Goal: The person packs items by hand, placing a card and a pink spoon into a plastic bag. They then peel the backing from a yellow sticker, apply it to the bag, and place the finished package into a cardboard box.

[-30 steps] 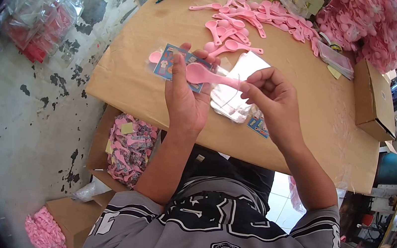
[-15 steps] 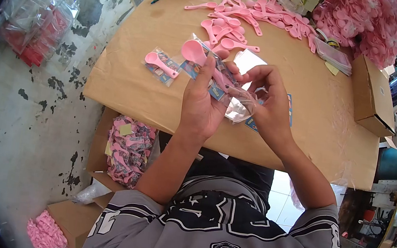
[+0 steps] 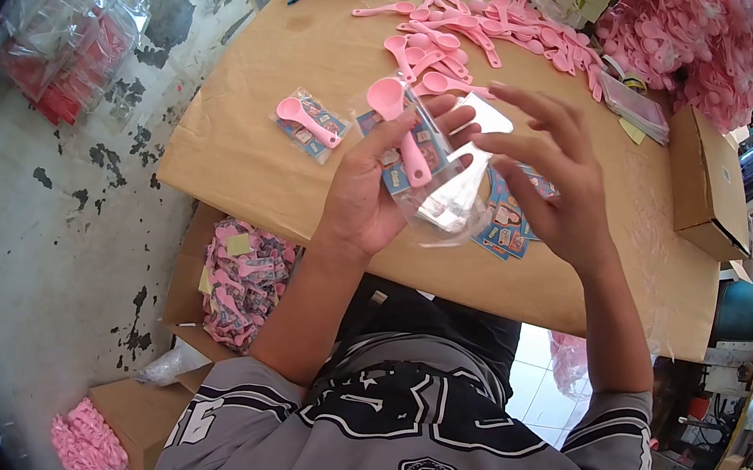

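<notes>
My left hand (image 3: pixel 367 196) grips a clear plastic bag (image 3: pixel 441 215) that holds a pink measuring spoon (image 3: pixel 415 159) and a blue printed card (image 3: pixel 394 177). The thumb lies over the spoon near its bowl. To the right, my right hand (image 3: pixel 560 178) is raised with its fingers spread, apart from the bag. Below it on the table are several blue printed cards (image 3: pixel 507 219), and white cards (image 3: pixel 487 121) lie behind the bag. Another bagged pink spoon (image 3: pixel 308 121) with a card rests left of my left hand.
Loose pink spoons (image 3: pixel 460 32) cover the table's far side. At the back right are a heap of bagged spoons (image 3: pixel 696 49) and a cardboard box (image 3: pixel 707 183). A box of packed spoons (image 3: pixel 246 284) stands below the table's left front edge. Plastic bags (image 3: pixel 71 24) hang at left.
My right hand has let go of the bag's open end, moved right and up, and spread its fingers. The bagged spoon in my left hand has turned more upright and shifted slightly right.
</notes>
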